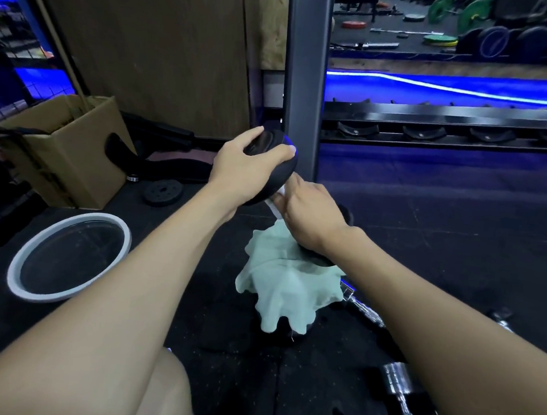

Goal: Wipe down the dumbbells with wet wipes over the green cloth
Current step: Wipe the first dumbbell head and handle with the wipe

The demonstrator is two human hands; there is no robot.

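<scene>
On the gym's black floor, above the green cloth, the left hand grips the tilted dumbbell by its upper head while the right hand pinches a wet wipe on the handle. This looks like mid-wipe; next, probably the lower head.

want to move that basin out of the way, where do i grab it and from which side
Take the basin by its wide white rim, at the near edge, coming from above on the person's left. It lies flat and shallow on the floor mat, so only the raised rim gives fingers something to hook. Both hands are busy on the dumbbell.
</scene>
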